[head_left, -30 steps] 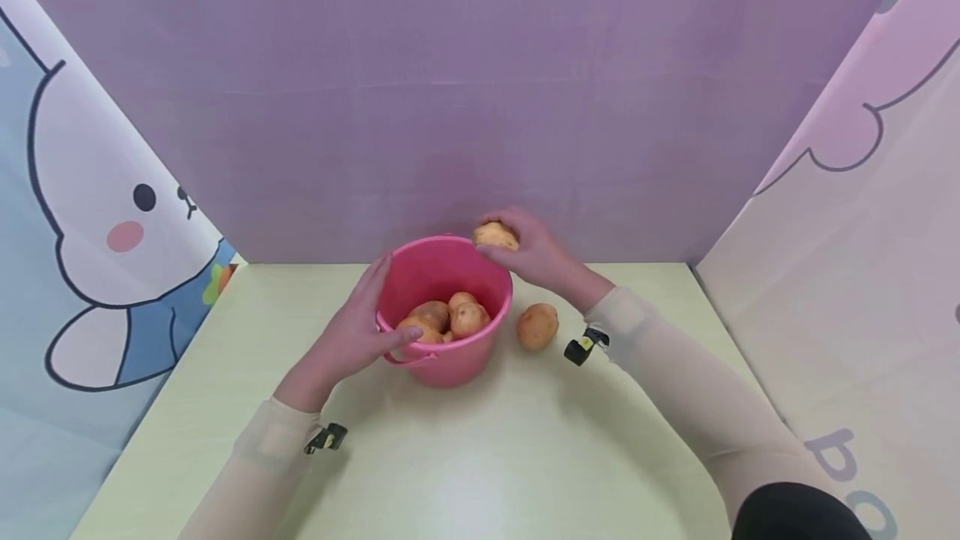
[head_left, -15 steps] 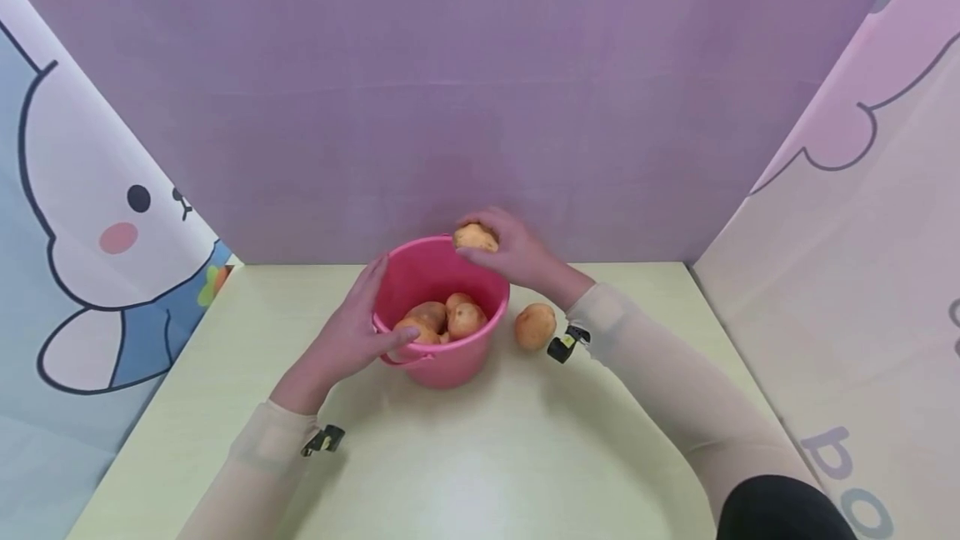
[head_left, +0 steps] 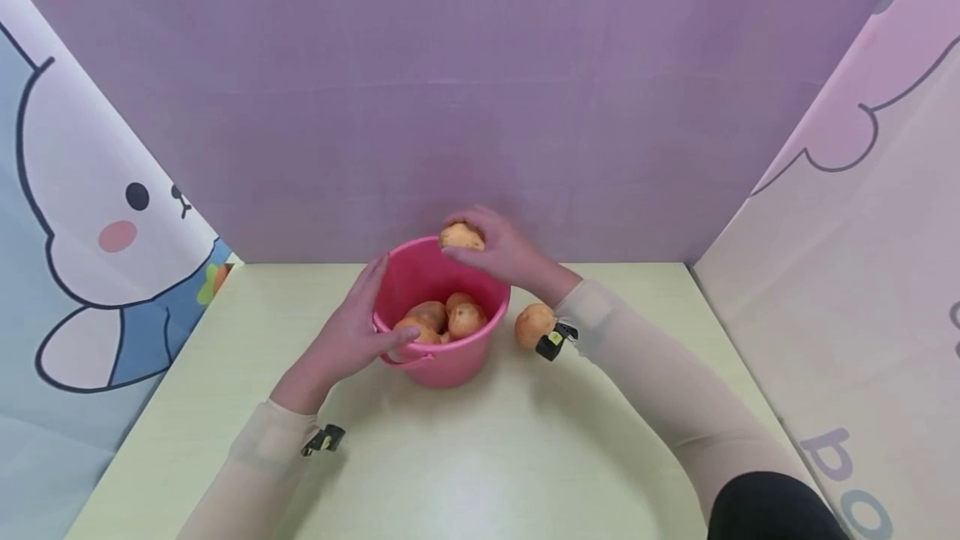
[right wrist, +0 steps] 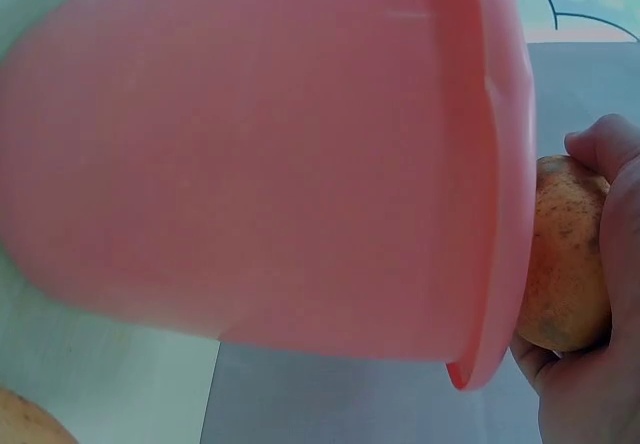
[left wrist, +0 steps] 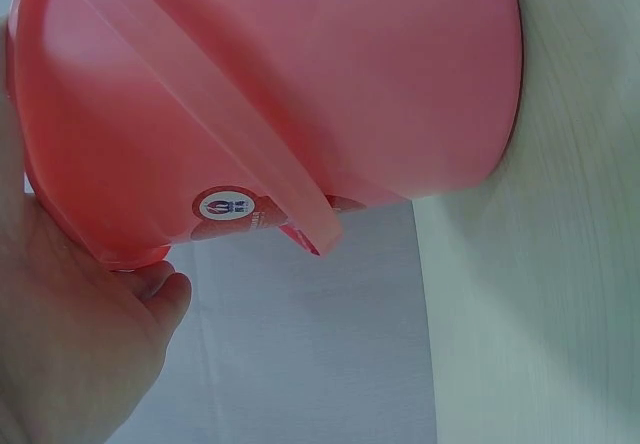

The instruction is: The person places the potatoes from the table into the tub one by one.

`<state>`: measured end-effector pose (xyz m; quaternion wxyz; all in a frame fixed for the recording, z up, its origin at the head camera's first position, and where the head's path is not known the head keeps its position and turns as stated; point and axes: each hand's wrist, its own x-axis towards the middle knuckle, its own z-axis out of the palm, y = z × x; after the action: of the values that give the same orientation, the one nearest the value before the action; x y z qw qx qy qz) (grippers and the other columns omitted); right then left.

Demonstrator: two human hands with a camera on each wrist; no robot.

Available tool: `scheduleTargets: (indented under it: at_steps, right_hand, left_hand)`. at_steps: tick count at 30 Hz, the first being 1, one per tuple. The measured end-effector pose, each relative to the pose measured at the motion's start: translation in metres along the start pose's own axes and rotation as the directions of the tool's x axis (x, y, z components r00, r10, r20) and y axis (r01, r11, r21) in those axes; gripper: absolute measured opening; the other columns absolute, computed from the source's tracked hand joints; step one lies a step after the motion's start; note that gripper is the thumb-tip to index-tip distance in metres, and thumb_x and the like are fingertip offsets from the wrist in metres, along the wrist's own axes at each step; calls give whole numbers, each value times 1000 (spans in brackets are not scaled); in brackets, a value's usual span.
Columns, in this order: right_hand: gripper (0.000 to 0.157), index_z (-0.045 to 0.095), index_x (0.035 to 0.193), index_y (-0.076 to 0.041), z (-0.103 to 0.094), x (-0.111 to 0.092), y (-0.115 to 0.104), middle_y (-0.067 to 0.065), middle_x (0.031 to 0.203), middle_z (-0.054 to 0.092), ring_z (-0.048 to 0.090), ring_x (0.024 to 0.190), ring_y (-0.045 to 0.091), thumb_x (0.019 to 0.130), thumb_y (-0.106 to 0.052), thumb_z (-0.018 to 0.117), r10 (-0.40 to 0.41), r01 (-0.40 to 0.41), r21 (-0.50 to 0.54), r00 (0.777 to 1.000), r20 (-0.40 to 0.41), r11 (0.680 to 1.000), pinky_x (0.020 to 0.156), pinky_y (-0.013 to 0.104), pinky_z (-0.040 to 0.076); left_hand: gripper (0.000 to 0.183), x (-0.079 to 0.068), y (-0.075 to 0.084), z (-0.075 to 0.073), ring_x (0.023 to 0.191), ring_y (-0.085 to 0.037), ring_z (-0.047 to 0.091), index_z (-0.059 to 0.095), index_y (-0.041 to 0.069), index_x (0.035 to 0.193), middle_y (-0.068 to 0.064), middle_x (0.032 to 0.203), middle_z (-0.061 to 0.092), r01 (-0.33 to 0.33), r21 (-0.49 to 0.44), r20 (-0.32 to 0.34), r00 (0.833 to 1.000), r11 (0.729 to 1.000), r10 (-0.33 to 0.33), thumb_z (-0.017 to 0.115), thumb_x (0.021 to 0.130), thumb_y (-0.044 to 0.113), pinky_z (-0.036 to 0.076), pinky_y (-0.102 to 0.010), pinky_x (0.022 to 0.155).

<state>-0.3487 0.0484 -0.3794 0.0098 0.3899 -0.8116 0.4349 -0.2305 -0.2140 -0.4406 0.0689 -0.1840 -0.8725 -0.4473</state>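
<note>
A pink bucket stands upright on the table with several potatoes in its bottom. My left hand holds the bucket's left rim, thumb over the near edge. In the left wrist view, the bucket's handle lies down against its outer wall. My right hand grips one potato above the far part of the bucket's opening. From the right wrist view, this potato shows just beyond the rim, thumb and fingers around it.
Another potato lies on the pale table right of the bucket, partly behind the right wrist's camera. A purple backdrop rises behind the bucket, and printed cloth panels flank the table.
My right hand has moved left with its potato, from the bucket's far right rim to over the opening. The left hand stays on the rim.
</note>
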Motion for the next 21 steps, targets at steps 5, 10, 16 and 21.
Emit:
scheduleTargets:
  at_steps: [5,10,16,21]
  right_hand:
    - [40,64,127,-28,4,2,-1,-12,118,59,57,102,10,91,-41,74,6,-6,3,1000,22,1000,78,29,58]
    - [39,64,128,-28,8,4,-1,-12,117,59,57,102,11,91,-38,75,8,-8,2,999,33,1000,77,29,58]
    - [41,63,129,-28,12,7,-2,-14,119,59,56,104,9,90,-33,77,14,-14,-20,999,34,1000,78,28,58]
    - [43,63,131,-25,14,10,-4,-12,121,59,55,107,9,91,-36,76,4,-1,-74,999,44,997,82,28,56]
  left_hand:
    - [111,0,1,0,141,-27,38,16,30,163,5,164,21,-3,4,1,1000,1000,3,88,79,38,56,-55,91]
    - [112,0,1,0,141,-27,37,16,30,163,5,164,21,0,14,3,1000,1000,0,88,79,38,56,-56,91]
    - [111,0,-1,0,141,-28,38,17,30,163,4,163,23,-3,11,0,1000,1000,3,88,78,38,57,-55,90]
    - [112,0,1,-1,141,-27,37,16,30,163,4,164,21,14,29,-1,1000,999,-14,87,78,43,57,-54,89]
